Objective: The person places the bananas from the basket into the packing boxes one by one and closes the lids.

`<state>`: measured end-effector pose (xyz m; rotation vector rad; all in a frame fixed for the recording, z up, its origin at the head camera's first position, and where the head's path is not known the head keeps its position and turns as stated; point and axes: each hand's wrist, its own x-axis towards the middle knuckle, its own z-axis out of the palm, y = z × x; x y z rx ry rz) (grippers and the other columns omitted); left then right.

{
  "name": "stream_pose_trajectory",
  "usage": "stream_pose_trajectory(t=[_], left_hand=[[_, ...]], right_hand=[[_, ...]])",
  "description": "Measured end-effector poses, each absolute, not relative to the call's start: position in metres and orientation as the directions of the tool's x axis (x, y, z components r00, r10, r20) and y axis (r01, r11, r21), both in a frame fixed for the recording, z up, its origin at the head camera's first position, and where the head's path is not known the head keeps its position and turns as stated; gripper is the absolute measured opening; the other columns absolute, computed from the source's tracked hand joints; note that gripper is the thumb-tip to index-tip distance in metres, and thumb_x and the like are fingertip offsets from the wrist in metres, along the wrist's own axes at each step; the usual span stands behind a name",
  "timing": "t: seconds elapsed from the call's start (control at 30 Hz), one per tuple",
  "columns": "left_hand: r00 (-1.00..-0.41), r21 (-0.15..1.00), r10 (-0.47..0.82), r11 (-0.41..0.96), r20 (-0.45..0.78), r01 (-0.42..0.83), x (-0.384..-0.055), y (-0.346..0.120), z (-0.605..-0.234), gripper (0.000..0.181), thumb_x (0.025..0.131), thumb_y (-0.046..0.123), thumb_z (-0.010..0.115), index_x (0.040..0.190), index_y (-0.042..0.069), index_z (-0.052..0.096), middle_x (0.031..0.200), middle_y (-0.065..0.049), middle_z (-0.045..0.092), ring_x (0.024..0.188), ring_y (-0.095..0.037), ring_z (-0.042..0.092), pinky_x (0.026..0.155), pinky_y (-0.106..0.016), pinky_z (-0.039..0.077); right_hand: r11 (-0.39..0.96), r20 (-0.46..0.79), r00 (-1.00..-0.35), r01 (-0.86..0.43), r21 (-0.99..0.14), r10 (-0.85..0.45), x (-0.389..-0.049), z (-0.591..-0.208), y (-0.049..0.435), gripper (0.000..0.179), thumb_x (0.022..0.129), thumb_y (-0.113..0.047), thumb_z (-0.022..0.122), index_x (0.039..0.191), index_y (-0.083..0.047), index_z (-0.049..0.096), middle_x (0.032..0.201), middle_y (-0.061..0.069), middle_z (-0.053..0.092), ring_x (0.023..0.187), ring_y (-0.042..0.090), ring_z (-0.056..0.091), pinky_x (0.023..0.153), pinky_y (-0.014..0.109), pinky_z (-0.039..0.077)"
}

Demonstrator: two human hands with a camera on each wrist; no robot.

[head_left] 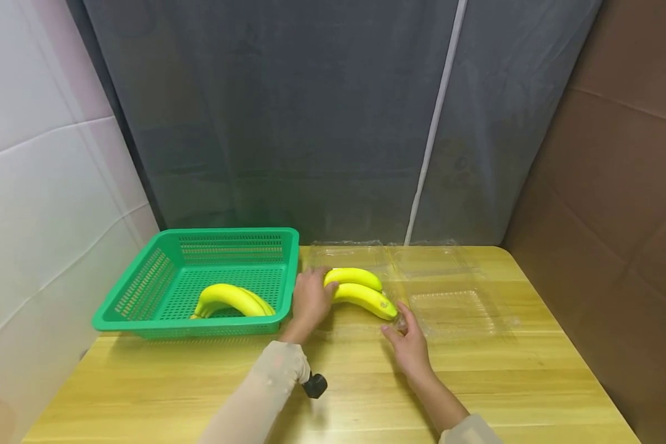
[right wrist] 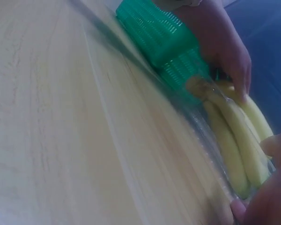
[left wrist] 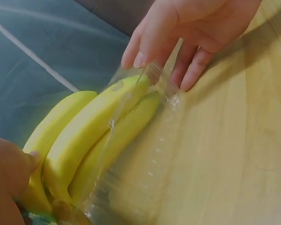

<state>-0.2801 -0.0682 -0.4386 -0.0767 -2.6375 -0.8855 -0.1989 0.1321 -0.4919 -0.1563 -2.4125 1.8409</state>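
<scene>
A bunch of yellow bananas (head_left: 364,298) lies in the left part of a clear plastic clamshell container (left wrist: 150,173). Its stem end is on the left, beside the green basket, and its tips point right. My left hand (head_left: 311,299) grips the bunch at the stem end, thumb over the near side. At the tips, my right hand (head_left: 409,342) holds the container's wall between thumb and fingers. The left wrist view shows three bananas side by side, with the right hand (left wrist: 192,33) at the container's corner. Part of the container is hidden under the fruit.
A green plastic basket (head_left: 200,232) stands left of the hands, with more bananas (head_left: 230,300) inside. Another clear container (head_left: 452,311) lies open on the right, hard to make out against the wooden table (head_left: 366,407). A grey curtain (head_left: 283,123) hangs behind.
</scene>
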Motion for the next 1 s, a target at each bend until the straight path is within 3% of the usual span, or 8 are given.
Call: stream_pose_trajectory(t=[0.6,0.8,1.0], left_hand=[[-0.899,0.494,0.073,0.815,0.431,0.303,-0.285,-0.079,-0.456,0.033,0.087,0.018,0.072,0.116,0.003,0.069,0.105,-0.02,0.066,0.096,-0.038,0.055,0.084,-0.044,0.04],[-0.923,0.57,0.045,0.774,0.383,0.274,-0.279,-0.08,-0.46,0.041,0.089,0.019,0.072,0.125,0.002,0.064,0.131,-0.027,0.049,0.119,-0.042,0.044,0.099,-0.049,0.038],[-0.944,0.745,0.063,0.598,0.323,0.295,-0.265,-0.09,-0.468,0.058,0.092,0.017,0.068,0.142,0.0,0.045,0.151,-0.03,0.023,0.138,-0.047,0.025,0.109,-0.057,0.028]], right_hand=[[0.212,-0.029,-0.996,0.046,-0.976,0.087,-0.201,-0.486,0.136,0.072,0.095,-0.015,0.062,0.154,-0.01,0.021,0.153,0.023,0.025,0.131,0.045,0.034,0.1,0.06,0.038],[0.238,-0.016,-0.997,0.035,-0.971,0.08,-0.208,-0.482,0.137,0.073,0.094,-0.015,0.062,0.153,-0.007,0.019,0.152,0.025,0.025,0.137,0.048,0.025,0.106,0.063,0.028],[0.24,0.008,-1.0,-0.003,-0.971,0.021,-0.219,-0.47,0.143,0.071,0.096,-0.021,0.06,0.153,-0.006,0.019,0.153,0.025,0.023,0.139,0.048,0.022,0.109,0.059,0.026]])
